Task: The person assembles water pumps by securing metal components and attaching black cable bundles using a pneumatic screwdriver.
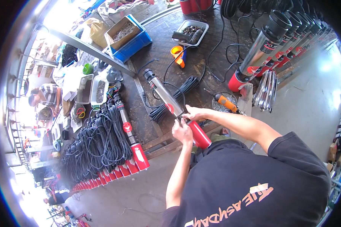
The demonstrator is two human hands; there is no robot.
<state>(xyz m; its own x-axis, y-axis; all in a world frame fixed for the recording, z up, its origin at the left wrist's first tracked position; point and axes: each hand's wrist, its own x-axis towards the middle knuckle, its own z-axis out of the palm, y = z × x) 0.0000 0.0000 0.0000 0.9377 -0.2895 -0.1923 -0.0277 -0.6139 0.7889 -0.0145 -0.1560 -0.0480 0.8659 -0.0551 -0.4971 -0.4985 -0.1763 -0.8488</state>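
Observation:
A long submersible pump (163, 95), with a silver tube, a black top and a red lower end, lies slanting over the table's near edge, its red end toward my body. My left hand (182, 131) is closed on it from the left, fingertips at the dark joint between silver and red. From the right, my right hand (194, 113) grips the same joint, its fingers bent close to the left thumb. Whatever small part sits under the fingertips is hidden. Beside the tube rests a coiled black cable (174, 99), partly behind it.
An orange power screwdriver (227, 103) lies at a dish of small metal pieces (218, 106). Upright pumps (255, 55) line the right edge, near a bundle of metal strips (266, 89). Farther back are a blue bin (140, 44) and white tray (205, 28). Cabled pumps (127, 125) stand left.

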